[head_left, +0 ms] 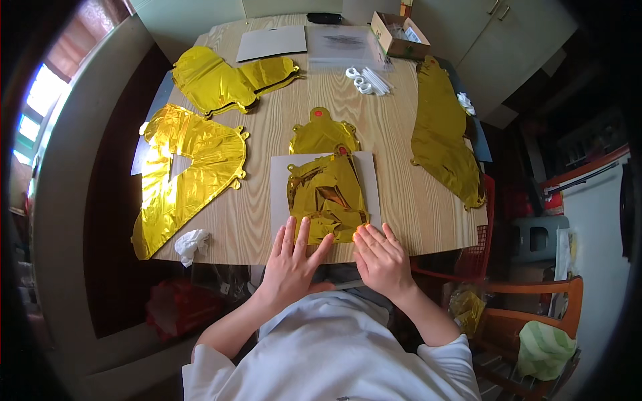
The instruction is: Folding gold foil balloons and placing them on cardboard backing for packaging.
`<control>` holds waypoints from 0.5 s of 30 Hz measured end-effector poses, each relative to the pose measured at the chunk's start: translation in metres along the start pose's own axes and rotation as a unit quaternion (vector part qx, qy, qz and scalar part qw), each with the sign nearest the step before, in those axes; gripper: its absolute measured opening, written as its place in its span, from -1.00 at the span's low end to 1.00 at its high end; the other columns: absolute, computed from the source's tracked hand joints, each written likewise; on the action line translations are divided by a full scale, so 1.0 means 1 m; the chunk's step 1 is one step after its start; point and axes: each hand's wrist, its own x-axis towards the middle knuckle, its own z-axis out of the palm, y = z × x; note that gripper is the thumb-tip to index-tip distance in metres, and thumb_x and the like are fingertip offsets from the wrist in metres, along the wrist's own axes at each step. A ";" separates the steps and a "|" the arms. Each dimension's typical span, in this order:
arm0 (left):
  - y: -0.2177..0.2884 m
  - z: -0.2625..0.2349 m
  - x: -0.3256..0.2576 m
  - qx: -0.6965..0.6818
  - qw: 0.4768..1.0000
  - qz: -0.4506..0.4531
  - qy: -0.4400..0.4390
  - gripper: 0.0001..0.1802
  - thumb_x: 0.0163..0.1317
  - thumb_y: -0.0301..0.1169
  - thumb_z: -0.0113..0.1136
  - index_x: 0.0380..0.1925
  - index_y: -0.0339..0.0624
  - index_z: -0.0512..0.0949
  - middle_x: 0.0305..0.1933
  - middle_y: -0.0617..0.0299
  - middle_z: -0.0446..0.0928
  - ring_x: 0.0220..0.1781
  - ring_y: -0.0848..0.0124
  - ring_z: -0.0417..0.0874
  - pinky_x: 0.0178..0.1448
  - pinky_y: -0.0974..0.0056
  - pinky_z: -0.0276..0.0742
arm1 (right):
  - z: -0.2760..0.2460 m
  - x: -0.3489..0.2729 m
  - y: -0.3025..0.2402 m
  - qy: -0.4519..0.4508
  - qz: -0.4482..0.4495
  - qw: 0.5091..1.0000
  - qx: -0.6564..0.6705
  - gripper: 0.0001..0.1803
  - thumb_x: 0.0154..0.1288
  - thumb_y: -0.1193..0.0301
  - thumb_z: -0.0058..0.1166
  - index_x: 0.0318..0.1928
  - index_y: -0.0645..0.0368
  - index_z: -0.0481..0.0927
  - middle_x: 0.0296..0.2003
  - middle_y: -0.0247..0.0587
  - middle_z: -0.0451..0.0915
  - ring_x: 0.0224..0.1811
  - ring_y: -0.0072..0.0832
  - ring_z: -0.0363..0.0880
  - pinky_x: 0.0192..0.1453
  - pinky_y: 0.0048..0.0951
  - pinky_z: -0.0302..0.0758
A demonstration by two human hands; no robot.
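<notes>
A folded gold foil balloon (321,190) lies on a white sheet of card (279,194) at the table's near edge. My left hand (292,267) rests palm down with fingers spread, its fingertips over the balloon's lower left part and the card. My right hand (383,260) lies with fingers stretched out close together, fingertips at the balloon's lower right corner. Neither hand grasps anything. Just beyond the card lies another gold foil piece (322,136) with a red spot on its top tab; whether it joins the folded balloon is hidden.
Flat gold foil balloons lie at the far left (224,80), left (214,150) and right (445,127). A crumpled white tissue (192,246) sits front left. White ribbon rolls and sticks (376,80), a clear plastic sheet (341,47), grey card (271,44) and a cardboard box (394,45) stand farther back.
</notes>
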 end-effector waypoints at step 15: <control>0.018 -0.002 -0.023 0.013 1.000 -0.008 -0.001 -0.01 0.01 0.38 0.17 0.41 0.18 0.25 0.46 -0.32 0.08 0.50 -0.32 0.06 0.49 -0.25 0.06 | -0.015 -0.009 -0.008 0.014 -0.010 1.000 0.013 -0.71 0.17 0.40 0.22 -0.12 0.28 0.70 -0.07 -0.09 0.69 0.04 -0.28 0.64 0.33 -0.14 0.44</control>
